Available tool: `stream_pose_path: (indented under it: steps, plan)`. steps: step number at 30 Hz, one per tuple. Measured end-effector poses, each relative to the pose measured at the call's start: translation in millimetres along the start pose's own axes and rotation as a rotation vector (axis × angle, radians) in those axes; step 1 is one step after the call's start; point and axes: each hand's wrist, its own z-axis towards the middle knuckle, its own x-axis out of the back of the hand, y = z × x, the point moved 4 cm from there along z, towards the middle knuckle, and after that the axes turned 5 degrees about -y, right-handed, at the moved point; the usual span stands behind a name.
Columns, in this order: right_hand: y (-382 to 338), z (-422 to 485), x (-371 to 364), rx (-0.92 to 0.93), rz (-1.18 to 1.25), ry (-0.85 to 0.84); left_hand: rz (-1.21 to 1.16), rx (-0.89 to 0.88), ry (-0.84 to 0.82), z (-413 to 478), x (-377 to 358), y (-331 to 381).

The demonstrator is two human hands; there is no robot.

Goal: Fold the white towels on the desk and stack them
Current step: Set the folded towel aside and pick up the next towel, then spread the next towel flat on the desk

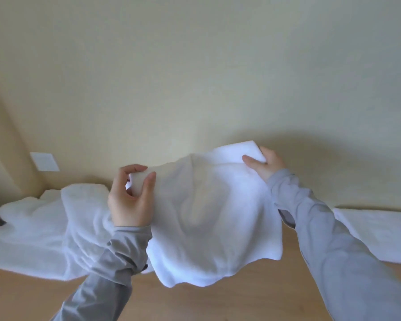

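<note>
A white towel [208,218] hangs spread in the air above the wooden desk [252,295]. My left hand [131,200] pinches its upper left corner between thumb and fingers. My right hand [265,164] grips its upper right corner, held higher and further back. The towel's lower edge droops loose just above the desk. A heap of unfolded white towels [44,230] lies on the desk at the left, partly behind my left arm. A flat white towel [380,235] lies on the desk at the right, beyond my right sleeve.
A cream wall [195,77] runs right behind the desk, with a white wall plate [44,161] at the left. Bare wooden desk surface shows at the front, between and below my grey sleeves.
</note>
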Motion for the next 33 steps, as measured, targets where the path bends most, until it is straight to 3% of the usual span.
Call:
stream_pose_path:
  steps: [3, 7, 11, 14, 19, 21, 23, 25, 28, 30, 33]
  plan:
    - [54, 0, 20, -0.074, -0.139, -0.085, 0.024, 0.112, -0.039, -62, -36, -25]
    - [139, 2, 13, -0.244, -0.325, -0.194, 0.131, 0.413, -0.184, -129, -71, -83]
    - [211, -12, -12, -0.432, -0.323, -0.302, 0.237, 0.767, -0.386, -170, -86, -149]
    - [250, -40, -23, -0.484, -0.341, -0.363, 0.186, 0.979, -0.473, -188, -84, -187]
    - [303, -117, -17, -0.626, -0.153, -0.158, 0.461, 0.913, -0.577, -165, -53, -227]
    - [321, -153, -9, -0.753, -0.147, 0.002, 0.620, 0.854, -0.485, -145, -33, -244]
    - [334, -183, -3, -0.862, -0.161, 0.150, 0.683, 0.907, -0.323, -126, -15, -263]
    - [344, -205, -7, -0.953, -0.100, 0.215, 0.643, 1.071, -0.247, -116, -5, -283]
    - [348, -228, -24, -1.122, 0.118, 0.291, 0.374, 1.354, -0.457, -128, -16, -302]
    - [346, -232, -38, -1.179, 0.225, 0.338, 0.241, 1.426, -0.636, -142, -28, -302]
    - [340, -220, -53, -1.264, 0.353, 0.385, 0.229, 1.414, -0.600, -145, -37, -311]
